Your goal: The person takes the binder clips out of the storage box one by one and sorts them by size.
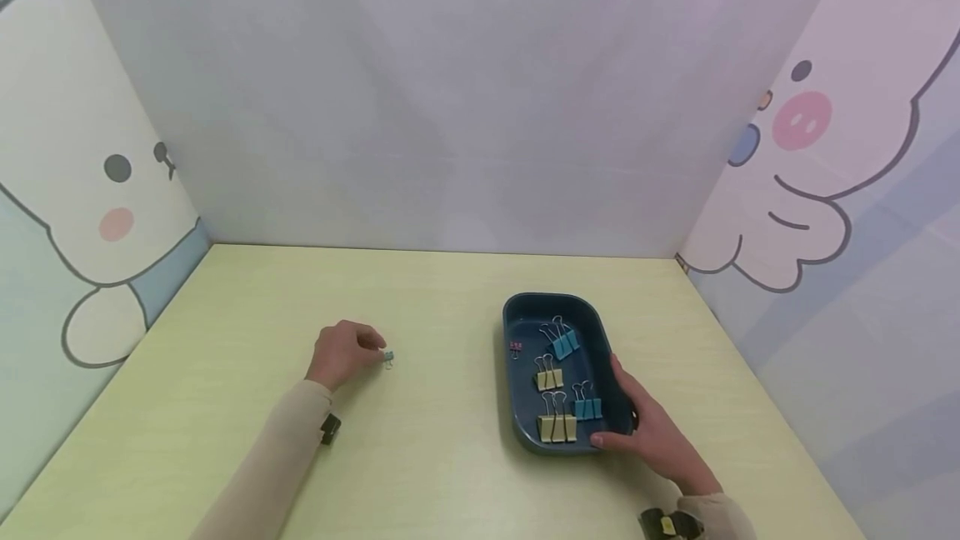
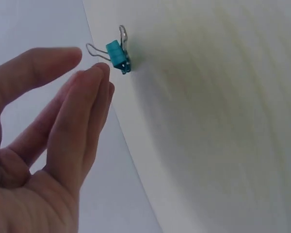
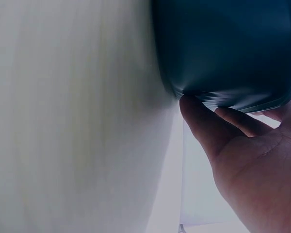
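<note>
A small teal binder clip [image 2: 117, 54] sits on the table left of the tray, its wire handles spread. My left hand [image 1: 348, 354] is right at it; in the left wrist view, thumb and index fingertips are apart, with one wire handle reaching toward the gap between them. On the right, my right hand [image 1: 651, 432] grips the near right corner of a dark blue tray [image 1: 513, 407], thumb at the front edge and fingers along the side. Inside the tray lie two blue binder clips [image 1: 587, 409], two yellow binder clips [image 1: 557, 429] and a tiny pink binder clip [image 1: 515, 347].
The light wooden table [image 1: 435, 473] meets a plain grey back wall [image 1: 442, 107]. Side panels with cartoon animals, a left panel [image 1: 67, 148] and a right panel [image 1: 847, 207], border the table. Each wrist wears a dark strapped device.
</note>
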Tool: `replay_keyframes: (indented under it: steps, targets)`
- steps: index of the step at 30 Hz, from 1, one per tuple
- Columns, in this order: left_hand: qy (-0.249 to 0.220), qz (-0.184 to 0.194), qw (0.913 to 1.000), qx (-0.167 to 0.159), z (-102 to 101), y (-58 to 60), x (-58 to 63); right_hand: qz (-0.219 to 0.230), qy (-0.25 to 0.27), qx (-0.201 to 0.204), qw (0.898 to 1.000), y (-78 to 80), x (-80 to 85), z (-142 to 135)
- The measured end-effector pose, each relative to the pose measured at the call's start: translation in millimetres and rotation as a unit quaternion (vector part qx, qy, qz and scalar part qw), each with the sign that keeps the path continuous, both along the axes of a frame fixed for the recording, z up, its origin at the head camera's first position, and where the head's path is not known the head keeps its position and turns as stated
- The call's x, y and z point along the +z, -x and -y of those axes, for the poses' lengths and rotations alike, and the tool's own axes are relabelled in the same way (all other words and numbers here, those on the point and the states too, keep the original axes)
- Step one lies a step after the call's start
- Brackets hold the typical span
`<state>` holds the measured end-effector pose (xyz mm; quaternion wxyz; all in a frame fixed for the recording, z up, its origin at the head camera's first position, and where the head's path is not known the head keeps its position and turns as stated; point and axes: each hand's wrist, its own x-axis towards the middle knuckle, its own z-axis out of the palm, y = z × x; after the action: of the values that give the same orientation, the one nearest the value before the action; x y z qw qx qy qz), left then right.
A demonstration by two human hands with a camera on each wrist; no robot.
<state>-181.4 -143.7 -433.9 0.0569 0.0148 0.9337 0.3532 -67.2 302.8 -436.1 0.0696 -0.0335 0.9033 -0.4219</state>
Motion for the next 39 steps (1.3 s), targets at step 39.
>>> replay_keyframes:
  steps: [39]
  targets:
    - [0.062, -0.049, 0.9968, 0.011, 8.5, 1.8, 2.2, -0.001, -0.009, -0.005, 1.0, -0.2, -1.8, -0.2]
